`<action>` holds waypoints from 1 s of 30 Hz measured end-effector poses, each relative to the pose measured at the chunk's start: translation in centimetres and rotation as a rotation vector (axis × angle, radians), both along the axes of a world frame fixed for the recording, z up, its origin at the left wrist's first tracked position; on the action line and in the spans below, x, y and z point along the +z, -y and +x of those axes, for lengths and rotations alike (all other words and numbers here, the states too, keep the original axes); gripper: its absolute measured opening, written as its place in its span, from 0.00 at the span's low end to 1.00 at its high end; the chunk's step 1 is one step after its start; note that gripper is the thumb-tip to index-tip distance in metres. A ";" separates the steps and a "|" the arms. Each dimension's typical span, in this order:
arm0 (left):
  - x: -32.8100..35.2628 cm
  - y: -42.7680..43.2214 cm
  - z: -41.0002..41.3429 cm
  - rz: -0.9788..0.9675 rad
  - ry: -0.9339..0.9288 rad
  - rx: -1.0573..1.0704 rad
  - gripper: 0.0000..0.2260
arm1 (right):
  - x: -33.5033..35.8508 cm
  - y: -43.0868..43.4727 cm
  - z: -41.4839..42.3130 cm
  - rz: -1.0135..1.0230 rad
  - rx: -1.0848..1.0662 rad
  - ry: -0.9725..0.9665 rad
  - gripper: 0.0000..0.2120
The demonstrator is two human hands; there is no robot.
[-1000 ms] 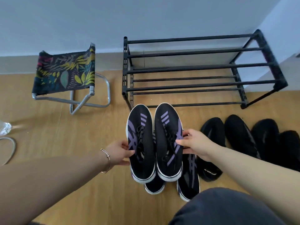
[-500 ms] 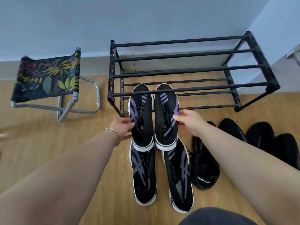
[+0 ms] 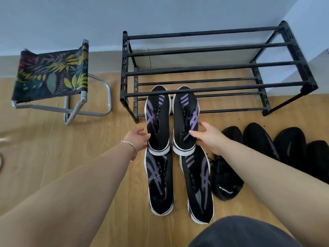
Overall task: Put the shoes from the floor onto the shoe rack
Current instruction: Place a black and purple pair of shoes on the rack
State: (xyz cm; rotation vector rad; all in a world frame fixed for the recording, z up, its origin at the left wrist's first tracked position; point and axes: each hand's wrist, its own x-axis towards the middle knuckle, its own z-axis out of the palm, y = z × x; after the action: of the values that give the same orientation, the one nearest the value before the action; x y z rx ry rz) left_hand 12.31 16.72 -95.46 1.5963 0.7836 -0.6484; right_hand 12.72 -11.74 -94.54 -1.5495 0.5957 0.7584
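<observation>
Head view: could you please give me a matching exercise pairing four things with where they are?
1. folding stool
2. shoe rack
3. all-black shoes
4. bracelet

A. on the floor, right of the striped shoes
B. on a wrist
C. against the wall
D. left of the rack

Pairs: 1-D, 2-C, 3-A, 4-B.

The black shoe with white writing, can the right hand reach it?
Probably yes, once free: the right hand holds a purple-striped shoe, but the black shoe lies uncovered right beside that wrist.
</observation>
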 end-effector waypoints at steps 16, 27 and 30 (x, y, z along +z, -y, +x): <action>-0.8 1.1 -4.1 -0.057 -0.043 0.130 0.24 | -1.1 -1.5 -6.1 0.103 -0.167 -0.074 0.23; 1.2 1.8 0.5 -0.161 0.029 0.290 0.21 | 1.4 -1.6 1.0 0.120 -0.205 -0.031 0.30; 1.5 2.4 3.4 -0.126 0.078 0.300 0.21 | 1.6 -1.8 4.1 0.100 -0.220 0.004 0.30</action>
State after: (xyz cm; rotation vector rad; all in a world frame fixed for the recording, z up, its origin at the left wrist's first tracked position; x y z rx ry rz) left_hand 15.73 14.31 -93.97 1.3475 0.8845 -0.4077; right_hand 16.78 -9.91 -92.92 -1.3676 0.7021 0.6092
